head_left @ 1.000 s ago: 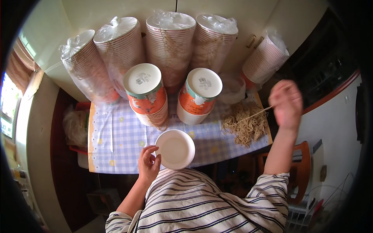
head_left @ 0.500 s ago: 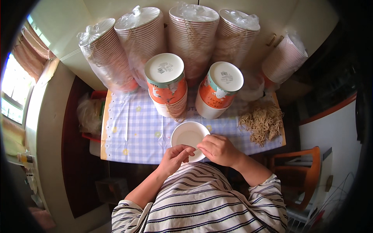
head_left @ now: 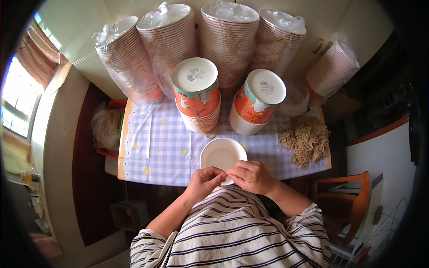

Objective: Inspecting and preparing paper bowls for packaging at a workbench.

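Observation:
An open white paper tub [head_left: 223, 154] stands mouth up at the table's near edge, in front of me. Over its near rim, my left hand [head_left: 204, 182] and my right hand [head_left: 254, 176] meet fingertip to fingertip, each closed in a pinch. Whatever lies between the fingers is too small to make out. Beyond the tub are two upside-down paper tubs with orange and green print: the left stack [head_left: 197, 103] has beige strings hanging on its near side, and the right stack [head_left: 254, 109] shows a white lower part. A tangled heap of beige strings [head_left: 306, 140] lies to the right.
Tall stacks of nested tubs in clear plastic bags [head_left: 167, 49] line the back, with a smaller bagged stack [head_left: 333, 69] at the far right. A blue checked cloth [head_left: 156, 147] covers the table. An orange wooden chair [head_left: 359, 205] stands at right, a red crate [head_left: 117, 105] at left.
My fingertips have come closer together over the tub's near rim, and my left hand's fingers have turned into a tighter pinch. The whole view has shifted slightly.

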{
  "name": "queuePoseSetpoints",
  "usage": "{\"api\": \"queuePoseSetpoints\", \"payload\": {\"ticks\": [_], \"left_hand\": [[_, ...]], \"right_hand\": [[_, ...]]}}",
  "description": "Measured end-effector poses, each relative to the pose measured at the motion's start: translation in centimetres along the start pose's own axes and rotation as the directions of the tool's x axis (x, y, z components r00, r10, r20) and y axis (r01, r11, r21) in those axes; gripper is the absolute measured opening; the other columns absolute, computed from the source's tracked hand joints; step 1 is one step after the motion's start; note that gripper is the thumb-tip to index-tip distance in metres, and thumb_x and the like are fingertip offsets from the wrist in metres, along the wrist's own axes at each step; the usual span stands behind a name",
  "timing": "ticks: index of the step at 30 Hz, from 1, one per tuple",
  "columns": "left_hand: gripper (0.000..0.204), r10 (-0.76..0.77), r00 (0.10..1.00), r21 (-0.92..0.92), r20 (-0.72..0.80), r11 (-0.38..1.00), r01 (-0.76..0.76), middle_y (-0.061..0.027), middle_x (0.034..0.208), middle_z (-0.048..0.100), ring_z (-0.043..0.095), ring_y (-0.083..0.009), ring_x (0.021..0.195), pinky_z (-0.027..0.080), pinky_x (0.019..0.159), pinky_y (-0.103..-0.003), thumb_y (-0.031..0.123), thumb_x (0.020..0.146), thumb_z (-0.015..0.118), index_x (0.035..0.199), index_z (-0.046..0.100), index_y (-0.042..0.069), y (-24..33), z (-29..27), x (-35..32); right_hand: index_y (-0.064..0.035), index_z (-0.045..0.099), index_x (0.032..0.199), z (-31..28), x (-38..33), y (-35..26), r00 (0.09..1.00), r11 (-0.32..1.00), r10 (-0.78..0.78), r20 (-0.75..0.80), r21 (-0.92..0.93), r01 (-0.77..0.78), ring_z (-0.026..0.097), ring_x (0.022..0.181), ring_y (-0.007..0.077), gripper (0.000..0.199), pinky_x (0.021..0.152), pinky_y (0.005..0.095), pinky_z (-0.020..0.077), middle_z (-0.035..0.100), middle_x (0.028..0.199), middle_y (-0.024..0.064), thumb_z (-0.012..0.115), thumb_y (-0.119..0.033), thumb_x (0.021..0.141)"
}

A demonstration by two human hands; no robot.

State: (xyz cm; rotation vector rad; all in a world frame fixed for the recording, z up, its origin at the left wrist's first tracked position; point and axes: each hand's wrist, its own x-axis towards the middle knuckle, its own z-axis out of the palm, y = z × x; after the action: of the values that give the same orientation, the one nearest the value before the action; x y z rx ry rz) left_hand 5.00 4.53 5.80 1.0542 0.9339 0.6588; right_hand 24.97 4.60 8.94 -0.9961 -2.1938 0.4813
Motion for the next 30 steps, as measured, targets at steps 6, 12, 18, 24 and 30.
{"api": "queuePoseSetpoints", "payload": {"ticks": [6,12,18,24,30], "left_hand": [[0.013,-0.005,1.0,0.037,-0.012,0.999,0.005,-0.0015,0.08,0.063,0.054,-0.0052,0.07,0.046,0.064,-0.019,0.009,0.087,0.062,0.091,0.064,-0.003,-0.2,0.1,-0.2],[0.009,-0.032,0.999,-0.005,-0.011,0.999,0.032,-0.002,0.081,0.064,0.056,-0.0051,0.073,0.047,0.067,-0.019,0.005,0.087,0.062,0.091,0.063,-0.003,-0.4,0.5,-0.3],[0.009,-0.01,1.0,0.059,0.0,0.998,0.01,-0.0024,0.083,0.064,0.057,-0.0055,0.075,0.048,0.068,-0.019,0.005,0.088,0.06,0.091,0.062,-0.003,-0.8,0.4,-0.4],[0.014,0.017,0.999,0.079,0.035,0.997,-0.02,-0.003,0.082,0.064,0.056,-0.0062,0.073,0.048,0.066,-0.021,0.009,0.088,0.061,0.091,0.062,-0.004,-1.7,0.1,-0.2],[0.009,0.177,0.984,0.392,-0.031,0.908,-0.15,-0.0069,0.074,0.063,0.059,-0.0113,0.067,0.048,0.06,-0.025,0.008,0.085,0.064,0.085,0.064,-0.001,-0.4,0.0,0.7]], "right_hand": [[-0.0075,0.056,0.085,0.5,-0.3,0.3,1.0,0.999,-0.031,-0.003,-0.018,0.031,0.058,0.063,0.0236,0.017,0.056,0.0332,0.0495,0.051,0.075,0.0046,0.067,-0.005,0.072],[-0.005,0.054,0.088,1.2,-1.2,0.5,0.996,0.984,0.064,0.06,0.161,-0.073,0.058,0.064,0.0261,0.014,0.058,0.0352,0.0499,0.051,0.081,0.0076,0.063,-0.003,0.078],[-0.0048,0.055,0.085,1.6,-2.1,0.3,0.994,0.975,0.11,0.022,0.193,-0.112,0.058,0.063,0.0263,0.012,0.054,0.0339,0.0481,0.055,0.076,0.0078,0.063,0.0,0.077],[-0.0064,0.057,0.083,2.0,-2.4,0.7,0.999,0.993,0.032,0.009,0.109,-0.033,0.059,0.062,0.0254,0.015,0.053,0.0331,0.0487,0.056,0.076,0.0068,0.066,0.0,0.073],[-0.0062,0.059,0.083,2.8,-1.5,1.4,0.996,0.997,0.048,-0.076,0.057,-0.043,0.059,0.064,0.0245,0.013,0.057,0.0344,0.0497,0.054,0.076,0.0065,0.066,-0.003,0.072]]}}
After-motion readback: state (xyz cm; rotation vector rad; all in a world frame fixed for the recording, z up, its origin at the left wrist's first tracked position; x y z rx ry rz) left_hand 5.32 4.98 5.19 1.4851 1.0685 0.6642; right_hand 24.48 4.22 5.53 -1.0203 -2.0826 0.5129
